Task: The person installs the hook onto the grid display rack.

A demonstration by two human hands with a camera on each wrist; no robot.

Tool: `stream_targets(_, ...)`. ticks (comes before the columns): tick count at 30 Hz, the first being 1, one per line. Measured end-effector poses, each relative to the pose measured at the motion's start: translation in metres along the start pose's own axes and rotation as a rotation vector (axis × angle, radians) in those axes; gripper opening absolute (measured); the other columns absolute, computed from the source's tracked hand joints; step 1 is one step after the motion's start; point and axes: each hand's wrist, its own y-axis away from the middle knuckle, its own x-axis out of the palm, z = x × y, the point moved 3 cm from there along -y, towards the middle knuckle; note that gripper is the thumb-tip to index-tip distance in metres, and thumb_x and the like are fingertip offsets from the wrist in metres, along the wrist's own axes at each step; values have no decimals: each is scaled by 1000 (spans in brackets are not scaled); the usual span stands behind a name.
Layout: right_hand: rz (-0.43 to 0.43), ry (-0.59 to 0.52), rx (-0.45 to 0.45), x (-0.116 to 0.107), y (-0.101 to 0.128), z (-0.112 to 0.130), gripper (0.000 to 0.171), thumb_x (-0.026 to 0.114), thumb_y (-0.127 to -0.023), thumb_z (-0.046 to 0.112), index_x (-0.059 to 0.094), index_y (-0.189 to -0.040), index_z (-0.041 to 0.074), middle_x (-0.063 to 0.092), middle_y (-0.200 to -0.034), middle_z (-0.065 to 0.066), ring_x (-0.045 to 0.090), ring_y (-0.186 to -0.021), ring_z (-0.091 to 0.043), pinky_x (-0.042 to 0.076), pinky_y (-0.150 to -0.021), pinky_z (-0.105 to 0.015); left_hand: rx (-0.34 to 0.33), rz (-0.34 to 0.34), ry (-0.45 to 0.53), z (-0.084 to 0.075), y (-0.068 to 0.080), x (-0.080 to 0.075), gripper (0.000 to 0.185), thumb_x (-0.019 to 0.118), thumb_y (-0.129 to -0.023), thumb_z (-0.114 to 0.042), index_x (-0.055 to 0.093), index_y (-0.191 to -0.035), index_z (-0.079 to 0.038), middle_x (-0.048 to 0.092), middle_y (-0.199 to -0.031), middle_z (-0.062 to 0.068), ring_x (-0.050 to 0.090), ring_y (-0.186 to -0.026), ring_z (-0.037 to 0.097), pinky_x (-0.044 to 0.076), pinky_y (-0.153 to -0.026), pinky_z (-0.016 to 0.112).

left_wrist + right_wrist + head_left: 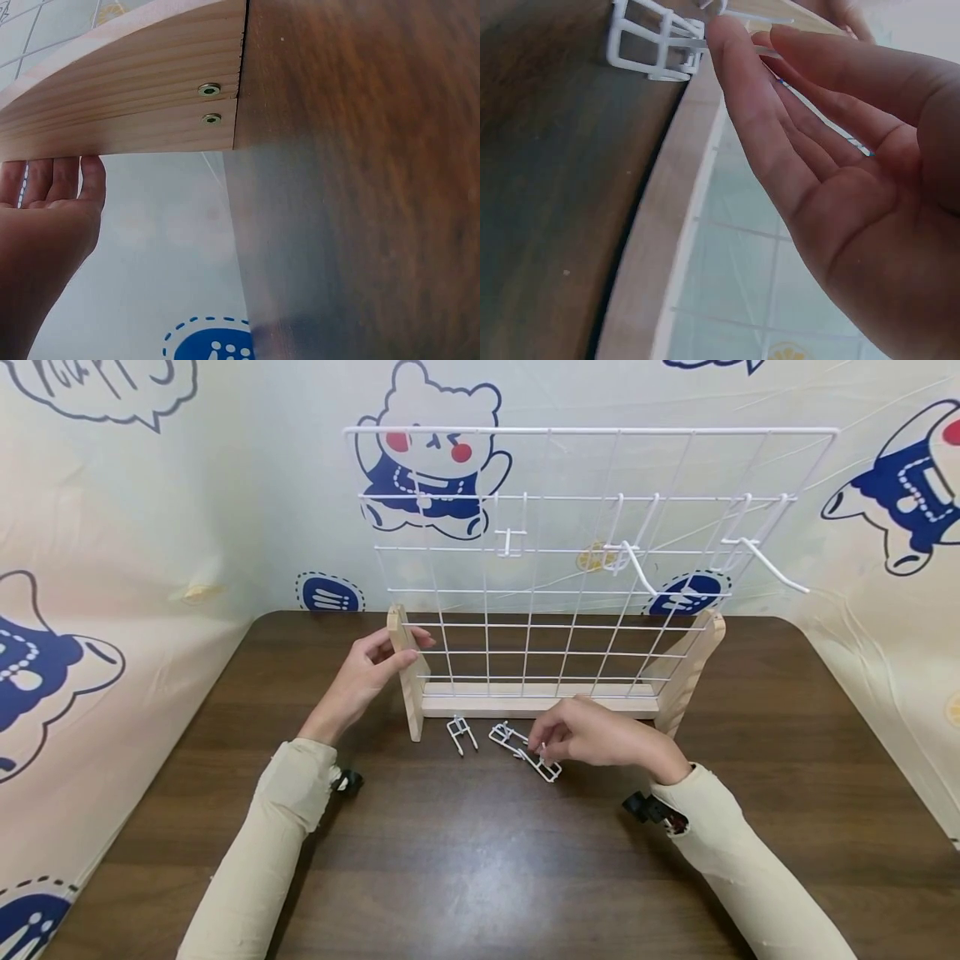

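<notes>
A white wire grid rack [528,626] stands on a wooden base. My left hand [365,668] grips its left wooden side panel [408,685], thumb on the near side and fingers round the back edge. In the left wrist view those fingers reach behind the panel [150,112], which bears two bolts. In front of the base, my right hand [600,735] pinches a white wire hook [551,772] low over the table between thumb and index finger. A second wire hook [501,730] overlaps it on the left. Farther left lies another hook [458,722].
Several white hooks hang on the grid: a short one [510,532] near the middle, and long-armed ones [637,564] toward the right. The right wooden side panel [692,668] and base bar [540,706] border the work. A patterned cloth [247,485] rises behind the brown table [465,868].
</notes>
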Motion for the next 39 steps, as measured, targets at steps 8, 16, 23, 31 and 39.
stream_targets(8, 60, -105, -8, 3, -1, -6, 10, 69, -90, 0, 75, -97, 1, 74, -86, -5, 70, -79, -20, 54, -71, -27, -2, 0, 2, -1, 0, 1, 36, 60, -101, -24, 60, -132, -7, 63, -130, 10, 53, -121, 31, 44, -103, 38)
stream_targets(16, 53, -91, -43, 0, 2, 4, 11, 67, -94, 6, 77, -96, 5, 75, -84, -2, 69, -78, -22, 54, -70, -26, 2, 2, 1, -1, 0, 0, 36, 60, -101, -24, 60, -133, -7, 62, -130, 10, 52, -123, 33, 43, -105, 42)
stream_targets(23, 5, -36, -65, -5, 6, 14, 10, 68, -94, 8, 78, -96, 7, 73, -83, 1, 63, -73, -9, 52, -67, -26, 8, 0, 5, -1, 0, 1, 35, 60, -101, -23, 60, -132, -7, 63, -129, 10, 52, -122, 35, 45, -101, 34)
stream_targets(31, -58, 18, -81, -12, 11, 21, 9, 68, -94, 10, 77, -96, 9, 73, -85, 1, 59, -73, -5, 51, -65, -25, 15, -4, 11, -2, -1, 1, 35, 61, -100, -23, 61, -131, -6, 64, -128, 11, 52, -121, 38, 45, -99, 30)
stream_targets(39, -111, 74, -85, -21, 18, 28, 10, 67, -96, 13, 77, -97, 14, 73, -90, 6, 61, -78, -7, 51, -70, -27, 7, -7, 1, -2, -1, 1, 35, 61, -100, -23, 61, -131, -7, 64, -128, 10, 54, -121, 33, 45, -100, 31)
